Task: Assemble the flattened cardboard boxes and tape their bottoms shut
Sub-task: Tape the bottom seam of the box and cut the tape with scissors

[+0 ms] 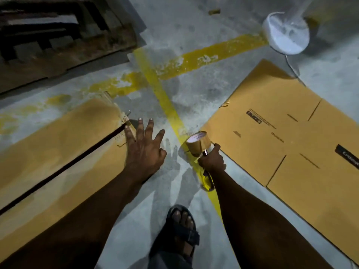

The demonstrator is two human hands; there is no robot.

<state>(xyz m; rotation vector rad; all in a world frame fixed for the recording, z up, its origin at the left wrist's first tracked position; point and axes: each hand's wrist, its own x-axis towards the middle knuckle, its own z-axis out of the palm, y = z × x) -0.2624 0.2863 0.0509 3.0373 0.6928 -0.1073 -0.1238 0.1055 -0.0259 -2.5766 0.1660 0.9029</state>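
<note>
Right, you're on the taping step. The cardboard box [58, 144] lies at your left, its flap seam showing dark. Your left hand [144, 150], fingers spread wide, touches the box's end, and your right hand [211, 160] grips the tape dispenser [198, 144]. Next, I'd judge, lay tape squarely along that seam.

**Tan Cardboard on Grey and Yellow**

We are looking at a mottled grey floor [194, 90] crossed by worn yellow lines [213, 55]. The box [58, 144] at left is showing plain tan with one dark slit; the flattened cardboard [291, 133] at right is showing the same tan with small black print. We are also seeing a brown tape roll [197, 144] on a yellow-handled tape dispenser [206, 179], a white round base [285, 33], a black sandal [184, 230] and a dark brown pallet [48, 32].
</note>
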